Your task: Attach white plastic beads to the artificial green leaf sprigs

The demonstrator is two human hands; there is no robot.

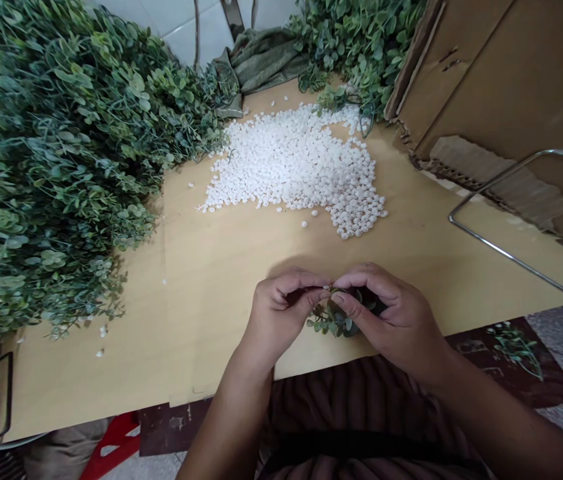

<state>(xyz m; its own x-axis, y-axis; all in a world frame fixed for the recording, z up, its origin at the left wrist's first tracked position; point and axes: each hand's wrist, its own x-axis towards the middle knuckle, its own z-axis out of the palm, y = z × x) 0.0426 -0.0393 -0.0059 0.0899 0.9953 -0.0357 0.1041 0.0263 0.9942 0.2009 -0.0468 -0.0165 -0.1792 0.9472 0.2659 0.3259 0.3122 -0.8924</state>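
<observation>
- Right hand [401, 310]: thumb and forefinger pinching a small-leaved green sprig [334, 323].
- Left hand [281, 307]: thumb and forefinger tips drawn close at the same spot; cannot tell whether they pinch anything, contact too small to read.
- Sprig position: between both hands, leaves showing on the near side of the fingertips, above the tan tabletop [221, 267].
- White bead-like pieces [286, 160]: loose heap on the tabletop, beyond the grip, well apart.
- Large pile of leafy greenery [56, 153]: left of the grip.
- Second greenery heap [361, 43]: beyond the beads.
- Cardboard box [506, 73]: far right of the grip, bent metal rod [506, 252] nearer.
</observation>
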